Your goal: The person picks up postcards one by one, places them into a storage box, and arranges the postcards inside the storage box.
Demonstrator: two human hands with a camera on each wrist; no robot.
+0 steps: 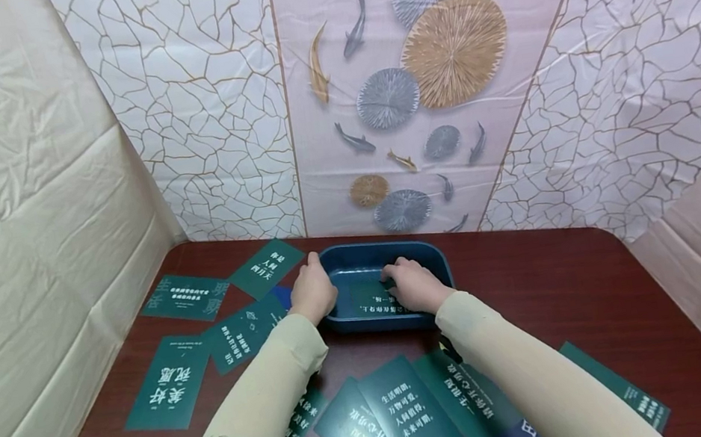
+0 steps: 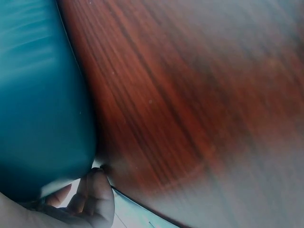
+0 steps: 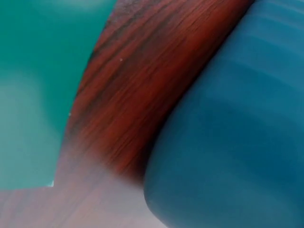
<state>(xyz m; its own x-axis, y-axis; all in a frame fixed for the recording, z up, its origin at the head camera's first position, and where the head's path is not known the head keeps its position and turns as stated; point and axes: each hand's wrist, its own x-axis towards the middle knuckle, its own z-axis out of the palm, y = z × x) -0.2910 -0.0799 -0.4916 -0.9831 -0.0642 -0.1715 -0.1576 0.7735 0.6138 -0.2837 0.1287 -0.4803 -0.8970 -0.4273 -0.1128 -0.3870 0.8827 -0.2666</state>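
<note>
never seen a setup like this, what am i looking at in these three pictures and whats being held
There's no robot here, just a person's two bare hands in pale sleeves. The wide picture comes from a camera worn on the head, looking forward and down. The two close-ups come from cameras on each wrist, so they mostly show tabletop and the outside of the tray.

On the reddish-brown table sits a blue tray, with printed green cards scattered to its left, right and near side. The left hand grips the tray's left end. The right hand reaches inside, at a card lying there; whether it pinches that card is hard to tell.
</note>
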